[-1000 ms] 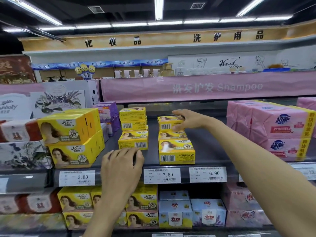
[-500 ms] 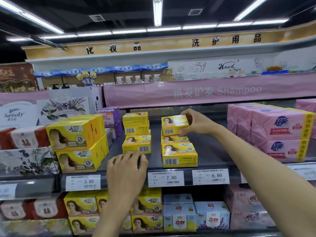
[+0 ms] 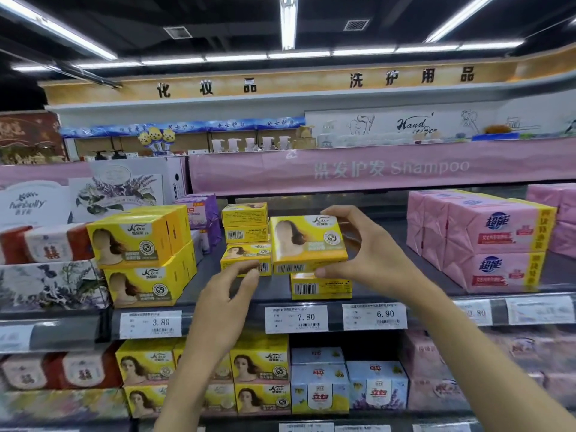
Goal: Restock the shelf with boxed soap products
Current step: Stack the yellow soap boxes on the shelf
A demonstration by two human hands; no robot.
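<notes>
My right hand (image 3: 371,247) grips a yellow soap box (image 3: 307,241) by its right end, lifted off the grey shelf (image 3: 386,275) with its printed face toward me. My left hand (image 3: 227,294) reaches up below it, fingers loosely extended, fingertips near the box's lower left corner and in front of a lying yellow box (image 3: 246,258). One more yellow box (image 3: 321,286) lies on the shelf under the lifted one. A stack of two yellow boxes (image 3: 244,224) stands further back.
Two large yellow boxes (image 3: 140,257) are stacked at the left. Pink wrapped soap packs (image 3: 492,241) fill the right of the shelf. Price tags (image 3: 296,319) line the shelf edge. The lower shelf holds yellow and light-blue boxes (image 3: 318,388).
My right hand has lifted the yellow box off its stack and pulled it toward me, turning its face forward. My left hand has risen from the shelf edge toward the box.
</notes>
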